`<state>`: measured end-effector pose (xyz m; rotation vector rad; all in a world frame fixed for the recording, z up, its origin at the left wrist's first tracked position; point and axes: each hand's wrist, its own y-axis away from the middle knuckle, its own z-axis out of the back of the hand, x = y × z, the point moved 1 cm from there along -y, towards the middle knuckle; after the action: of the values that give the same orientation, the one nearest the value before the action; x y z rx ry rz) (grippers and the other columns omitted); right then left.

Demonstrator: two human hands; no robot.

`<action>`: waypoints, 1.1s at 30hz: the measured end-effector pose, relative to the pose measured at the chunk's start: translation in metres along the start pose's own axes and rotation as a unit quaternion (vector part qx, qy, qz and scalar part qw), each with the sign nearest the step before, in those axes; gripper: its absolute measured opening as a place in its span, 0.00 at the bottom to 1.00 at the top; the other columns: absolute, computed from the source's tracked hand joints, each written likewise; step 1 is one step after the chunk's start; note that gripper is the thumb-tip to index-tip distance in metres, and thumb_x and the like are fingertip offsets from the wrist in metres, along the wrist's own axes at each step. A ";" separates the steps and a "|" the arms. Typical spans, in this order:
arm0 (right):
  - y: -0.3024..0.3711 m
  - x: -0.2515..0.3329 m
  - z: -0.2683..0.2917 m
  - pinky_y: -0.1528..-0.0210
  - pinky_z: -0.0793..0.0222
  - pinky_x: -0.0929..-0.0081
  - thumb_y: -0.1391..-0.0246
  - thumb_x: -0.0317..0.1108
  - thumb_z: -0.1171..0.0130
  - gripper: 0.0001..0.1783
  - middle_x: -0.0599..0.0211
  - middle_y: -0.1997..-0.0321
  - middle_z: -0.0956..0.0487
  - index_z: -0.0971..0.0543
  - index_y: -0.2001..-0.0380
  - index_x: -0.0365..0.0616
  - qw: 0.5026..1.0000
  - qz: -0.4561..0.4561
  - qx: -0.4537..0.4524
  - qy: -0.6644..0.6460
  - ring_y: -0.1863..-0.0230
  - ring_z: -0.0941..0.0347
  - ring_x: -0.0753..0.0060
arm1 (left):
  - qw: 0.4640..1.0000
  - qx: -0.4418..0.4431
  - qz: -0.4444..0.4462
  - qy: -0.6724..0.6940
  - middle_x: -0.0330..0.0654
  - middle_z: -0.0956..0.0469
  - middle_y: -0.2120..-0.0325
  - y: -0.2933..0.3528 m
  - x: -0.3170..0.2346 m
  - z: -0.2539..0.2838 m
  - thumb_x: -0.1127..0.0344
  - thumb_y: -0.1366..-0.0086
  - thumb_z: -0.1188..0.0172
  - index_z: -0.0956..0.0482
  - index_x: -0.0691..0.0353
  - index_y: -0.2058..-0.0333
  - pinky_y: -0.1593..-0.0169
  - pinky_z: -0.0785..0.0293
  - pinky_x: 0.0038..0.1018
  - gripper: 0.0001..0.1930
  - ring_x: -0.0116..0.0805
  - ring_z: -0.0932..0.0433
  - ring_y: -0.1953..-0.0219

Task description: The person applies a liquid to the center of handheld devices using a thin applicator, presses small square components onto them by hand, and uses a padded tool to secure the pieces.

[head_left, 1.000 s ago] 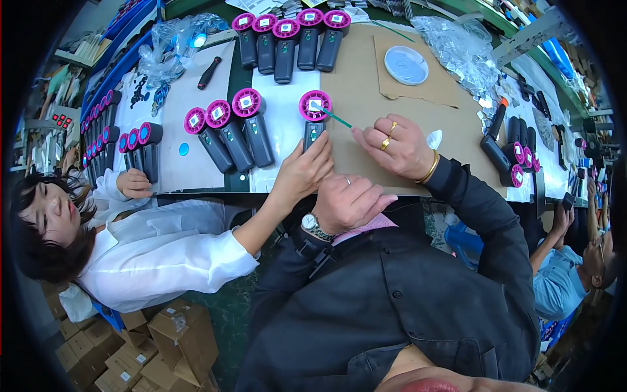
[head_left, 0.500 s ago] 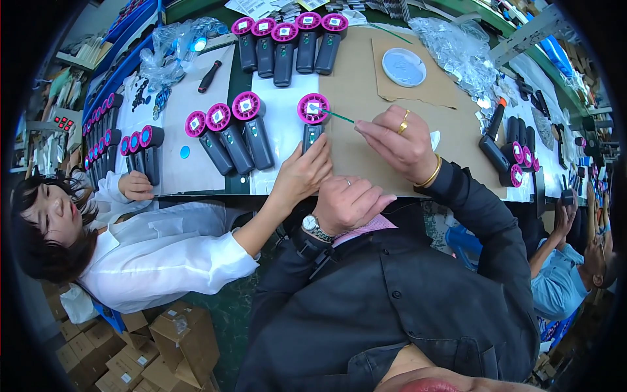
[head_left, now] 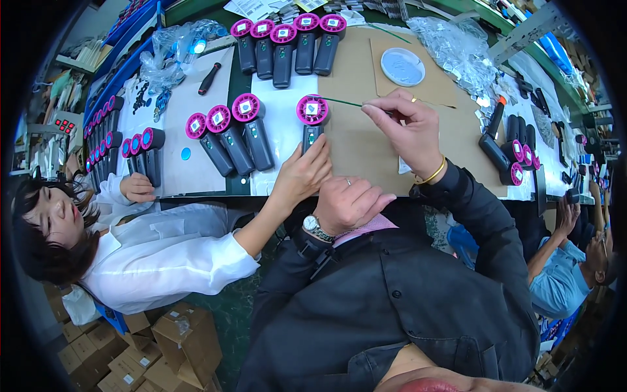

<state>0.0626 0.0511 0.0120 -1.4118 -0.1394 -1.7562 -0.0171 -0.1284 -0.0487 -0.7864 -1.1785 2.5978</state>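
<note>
My right hand point(head_left: 408, 127) pinches a thin green stick point(head_left: 343, 101) between thumb and fingertips, held nearly level above the table. The stick's far tip is at the upper edge of a pink round head with a white square in its middle. That head tops a dark handheld fan point(head_left: 312, 112), whose handle is held by a co-worker's hand point(head_left: 305, 171). My left hand point(head_left: 353, 206) is closed in a loose fist at the table's front edge, beside the co-worker's hand. Nothing shows in its fingers, though the palm is turned from view.
Similar pink-headed fans point(head_left: 245, 108) lie left of the held one, with several more behind point(head_left: 283, 34). A white round dish point(head_left: 403, 67) sits on cardboard point(head_left: 434, 88) at the back. Crumpled clear plastic point(head_left: 450, 55) and a black-and-orange tool point(head_left: 493, 140) are at the right. A screwdriver point(head_left: 209, 78) lies left.
My right hand has shifted slightly right and up. The stick's tip has moved from the white square to the head's upper edge, and the stick lies more level. My left hand stays put.
</note>
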 end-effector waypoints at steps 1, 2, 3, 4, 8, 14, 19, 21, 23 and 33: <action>0.000 -0.005 -0.001 0.65 0.33 0.83 0.37 0.25 0.24 0.07 0.74 0.66 0.17 0.08 0.56 0.38 1.000 -0.021 0.002 -0.020 0.67 0.26 0.86 | 1.000 0.008 0.002 0.004 0.37 0.23 0.78 0.000 0.000 0.001 0.66 0.43 0.19 0.15 0.60 0.69 0.74 0.28 0.33 0.11 0.35 0.21 0.78; -0.001 -0.007 -0.001 0.64 0.34 0.84 0.36 0.26 0.25 0.07 0.75 0.67 0.17 0.08 0.56 0.38 0.998 -0.043 0.004 -0.039 0.66 0.26 0.86 | 1.000 0.017 0.003 0.009 0.37 0.20 0.77 0.000 0.000 0.002 0.68 0.44 0.19 0.14 0.60 0.68 0.73 0.28 0.33 0.11 0.36 0.19 0.77; -0.002 -0.008 0.000 0.64 0.34 0.84 0.36 0.26 0.25 0.07 0.75 0.67 0.17 0.08 0.56 0.38 0.998 -0.043 0.003 -0.039 0.66 0.26 0.86 | 1.000 0.018 0.002 0.009 0.37 0.20 0.77 0.000 0.000 0.001 0.68 0.44 0.19 0.14 0.60 0.68 0.73 0.28 0.33 0.11 0.36 0.19 0.77; -0.003 -0.010 0.000 0.64 0.33 0.84 0.35 0.28 0.25 0.07 0.75 0.67 0.17 0.08 0.56 0.38 0.991 -0.114 0.004 -0.072 0.66 0.26 0.87 | 1.000 0.019 0.004 0.009 0.37 0.19 0.77 0.000 0.000 0.001 0.68 0.43 0.19 0.14 0.61 0.67 0.73 0.28 0.33 0.10 0.37 0.19 0.77; -0.016 -0.015 0.017 0.63 0.32 0.83 0.33 0.32 0.26 0.09 0.77 0.67 0.18 0.08 0.55 0.38 0.948 -0.271 -0.002 -0.168 0.66 0.26 0.87 | 1.000 0.027 0.006 0.012 0.39 0.18 0.75 0.001 0.000 0.003 0.68 0.41 0.21 0.13 0.62 0.65 0.73 0.27 0.33 0.09 0.38 0.18 0.76; -0.043 -0.059 0.093 0.62 0.28 0.74 0.31 0.36 0.28 0.11 0.73 0.68 0.18 0.08 0.54 0.40 0.983 -0.023 -0.103 0.152 0.66 0.22 0.77 | 1.000 0.011 0.004 0.014 0.39 0.20 0.76 -0.005 -0.001 0.005 0.65 0.39 0.21 0.13 0.61 0.64 0.74 0.28 0.34 0.11 0.39 0.19 0.76; -0.040 -0.095 0.120 0.61 0.24 0.64 0.32 0.35 0.29 0.11 0.64 0.65 0.17 0.09 0.53 0.41 0.901 0.161 -0.006 0.403 0.64 0.18 0.60 | 0.999 0.032 0.002 0.027 0.40 0.19 0.75 -0.008 -0.001 0.000 0.66 0.39 0.21 0.12 0.63 0.62 0.74 0.28 0.34 0.11 0.40 0.17 0.75; -0.034 -0.065 0.119 0.59 0.23 0.60 0.34 0.34 0.29 0.10 0.59 0.62 0.16 0.09 0.54 0.41 0.914 0.150 -0.039 0.376 0.62 0.18 0.52 | 0.999 0.033 0.019 0.024 0.43 0.17 0.74 -0.008 0.000 0.003 0.71 0.36 0.26 0.11 0.65 0.61 0.73 0.27 0.35 0.07 0.42 0.17 0.75; -0.007 -0.041 0.111 0.58 0.22 0.58 0.34 0.34 0.29 0.10 0.56 0.60 0.16 0.09 0.54 0.41 0.921 0.138 -0.058 0.360 0.60 0.18 0.47 | 0.998 0.041 0.028 0.024 0.45 0.17 0.74 -0.005 -0.001 0.005 0.73 0.35 0.28 0.11 0.66 0.60 0.72 0.26 0.35 0.06 0.43 0.17 0.75; 0.082 -0.018 0.061 0.56 0.20 0.70 0.30 0.29 0.32 0.17 0.63 0.61 0.14 0.15 0.41 0.36 0.984 -0.112 0.129 0.045 0.60 0.15 0.69 | 0.992 -0.057 0.099 0.055 0.50 0.17 0.69 -0.040 -0.004 -0.028 0.73 0.27 0.37 0.16 0.70 0.46 0.68 0.24 0.43 0.13 0.54 0.17 0.71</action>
<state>0.1631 0.0438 -0.0151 -1.1628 -0.4756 -1.9014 -0.0008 -0.0851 -0.0330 -1.1069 -1.2846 2.6191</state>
